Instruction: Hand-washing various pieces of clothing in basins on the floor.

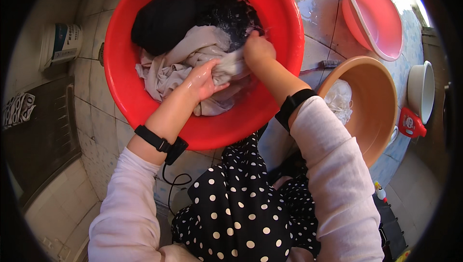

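Note:
A large red plastic basin holds wet laundry right in front of me. In its far part lies soaked black clothing; nearer is a heap of beige cloth. My left hand grips a whitish wet piece of cloth between thumb and fingers, palm partly turned up. The other end of that stretch is in my right hand, which is closed like a fist near the basin's right side. The cloth between the two hands is blurred. Splashing water shows beside the right hand.
Right of the basin stands an orange-brown tub with white fabric inside. A scrubbing brush lies between them on the tiled floor. Beyond are a pink basin, a pale basin and a red detergent bottle. A white bucket sits left.

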Tool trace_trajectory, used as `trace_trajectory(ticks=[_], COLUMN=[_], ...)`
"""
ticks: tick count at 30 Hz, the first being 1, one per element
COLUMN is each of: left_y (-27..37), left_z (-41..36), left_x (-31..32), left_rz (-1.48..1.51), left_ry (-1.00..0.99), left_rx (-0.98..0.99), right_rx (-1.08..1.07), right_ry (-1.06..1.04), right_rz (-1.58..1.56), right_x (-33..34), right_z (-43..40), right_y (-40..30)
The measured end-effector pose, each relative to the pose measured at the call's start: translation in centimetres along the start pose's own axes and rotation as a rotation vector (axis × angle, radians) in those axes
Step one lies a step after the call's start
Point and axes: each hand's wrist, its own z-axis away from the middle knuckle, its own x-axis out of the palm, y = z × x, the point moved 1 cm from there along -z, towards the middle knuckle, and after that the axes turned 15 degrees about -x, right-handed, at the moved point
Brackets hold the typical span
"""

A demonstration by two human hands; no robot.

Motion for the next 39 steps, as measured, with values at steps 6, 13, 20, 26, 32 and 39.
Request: trace_trajectory(ticks=[6,13,20,26,32,39], left_y=[-1.4,-1.6,-3.4,-1.2,-0.4,-2.1], left_z=[-3.2,-4.9,1.3,0.2,1.4,-3.0], left_x=[-1.1,0.9,1.1,0.7,-1.6,-1.8], left_rz=[0.051,0.218,-0.159,0.181,-0.324,-0.087], left_ry=[0.015,-0.029,-0.207,-0.391,0.35,0.0], left_rx=[-0.151,-0.33,0.457,-0.1,0.221,-0.153], right_rx=[-0.307,-0.215,-0.392,-0.323,-0.149,-0.217], right_ry=[-0.705,-0.591,0.079,0.161,-0.192,-0.906], right_rz=[0.215,0.212,-0.314,-0.154,0.157,0.177], right_x=[3.9,3.0,-0.5,-0.4,1.5,7.6], right_z=[4.2,4.3,8.4,3.1,1.8,2.9], right_y=[-1.9,-3.4,-7.9,-4.9,-1.7,0.0])
